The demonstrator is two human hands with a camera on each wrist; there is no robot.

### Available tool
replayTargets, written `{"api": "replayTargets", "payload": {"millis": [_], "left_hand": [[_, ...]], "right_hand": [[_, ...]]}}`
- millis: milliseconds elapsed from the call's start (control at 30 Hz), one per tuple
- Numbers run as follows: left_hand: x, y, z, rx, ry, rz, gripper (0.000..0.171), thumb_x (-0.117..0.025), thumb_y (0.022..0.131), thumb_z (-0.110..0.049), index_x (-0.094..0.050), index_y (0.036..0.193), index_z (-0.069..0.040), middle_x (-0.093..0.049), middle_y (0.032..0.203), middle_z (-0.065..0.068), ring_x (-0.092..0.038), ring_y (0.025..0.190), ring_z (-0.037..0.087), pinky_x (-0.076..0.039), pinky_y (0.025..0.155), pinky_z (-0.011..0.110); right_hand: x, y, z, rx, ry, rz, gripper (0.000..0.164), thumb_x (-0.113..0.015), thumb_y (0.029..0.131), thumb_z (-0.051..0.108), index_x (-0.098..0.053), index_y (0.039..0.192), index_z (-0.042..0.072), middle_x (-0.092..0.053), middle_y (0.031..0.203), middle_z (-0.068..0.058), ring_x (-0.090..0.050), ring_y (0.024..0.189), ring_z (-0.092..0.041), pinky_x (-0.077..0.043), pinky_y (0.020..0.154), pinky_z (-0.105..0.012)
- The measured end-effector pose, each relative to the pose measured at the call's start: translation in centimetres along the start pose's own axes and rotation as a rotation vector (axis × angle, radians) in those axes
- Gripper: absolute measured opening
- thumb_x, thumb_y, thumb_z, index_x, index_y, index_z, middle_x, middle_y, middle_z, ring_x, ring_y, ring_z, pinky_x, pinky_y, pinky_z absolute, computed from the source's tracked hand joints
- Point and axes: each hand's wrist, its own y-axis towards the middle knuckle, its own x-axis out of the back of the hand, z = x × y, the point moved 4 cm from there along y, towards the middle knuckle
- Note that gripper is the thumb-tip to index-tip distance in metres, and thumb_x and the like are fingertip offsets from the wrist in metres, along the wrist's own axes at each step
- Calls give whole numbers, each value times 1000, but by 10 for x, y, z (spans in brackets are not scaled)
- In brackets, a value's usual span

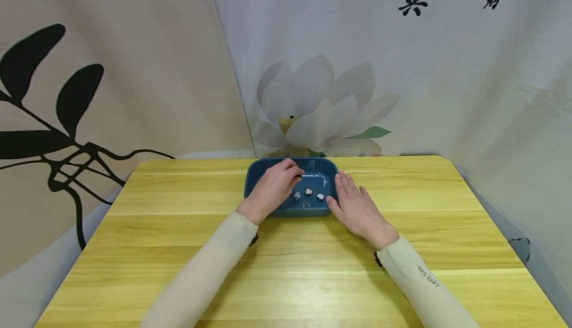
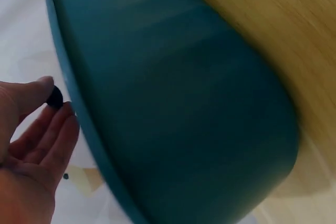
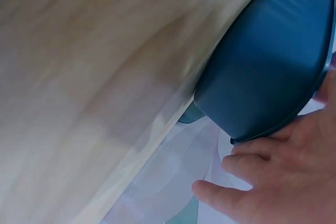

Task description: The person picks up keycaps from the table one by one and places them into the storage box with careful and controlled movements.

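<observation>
A dark blue rectangular basin [image 1: 308, 213] sits at the far edge of the table. Over its left half, my left hand [image 1: 278, 181] pinches a small dark round piece [image 2: 57, 98] between thumb and fingertips; what kind of piece it is, I cannot tell. At the basin's right end, my right hand [image 1: 357, 210] lies along the rim, fingers extended and thumb near the front corner. Small whitish pieces, among them a white piece [image 1: 309, 192] and another white piece [image 1: 320, 196], lie on the basin's floor. My left hand hides part of the basin's left side.
The wooden table [image 1: 295, 278] extends toward me and to both sides of the basin. Right behind its far edge hangs a pale curtain [image 1: 192, 70] printed with a lotus, dark leaves and black characters.
</observation>
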Motion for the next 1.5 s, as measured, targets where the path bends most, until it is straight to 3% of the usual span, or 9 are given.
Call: {"api": "replayTargets", "payload": {"millis": [333, 500, 1000, 1267, 1500], "left_hand": [[-24, 15, 9, 172, 40, 147, 19, -71, 99, -12, -77, 117, -7, -64, 110, 6, -67, 95, 19, -58, 90, 31], [-33, 24, 10, 214, 70, 225, 18, -70, 100, -12, -78, 116, -8, -65, 107, 6, -66, 92, 19, -59, 89, 33], [-51, 35, 16, 310, 63, 295, 13, -66, 101, -5, -79, 105, -8, -65, 96, 5, -60, 84, 20, -57, 82, 33], [-42, 34, 18, 324, 63, 312, 19, -67, 102, -10, -78, 117, -10, -72, 116, 6, -67, 97, 21, -58, 92, 37], [-18, 26, 15, 267, 101, 215, 26, -68, 102, -24, -76, 125, -15, -70, 119, 4, -68, 99, 21, -59, 91, 39]], "right_hand": [[0, -1, -1, 4, -2, -3, 74, -36, 111, 47, -20, 161, -6, -13, 171, -20, -13, 157, -36, -22, 120, -66], [0, -1, -1, 6, -6, -7, 75, -36, 111, 47, -21, 161, -6, -13, 171, -20, -13, 157, -36, -22, 120, -66], [-2, 0, 1, 3, 1, -5, 74, -37, 111, 46, -20, 161, -6, -13, 171, -20, -13, 158, -37, -21, 121, -65], [-3, 1, 3, 10, -1, -5, 74, -35, 111, 47, -20, 161, -5, -12, 171, -19, -12, 158, -36, -21, 121, -65], [-1, 1, 3, 10, 2, -16, 73, -38, 111, 44, -21, 161, -6, -13, 170, -20, -15, 157, -38, -22, 120, -66]]}}
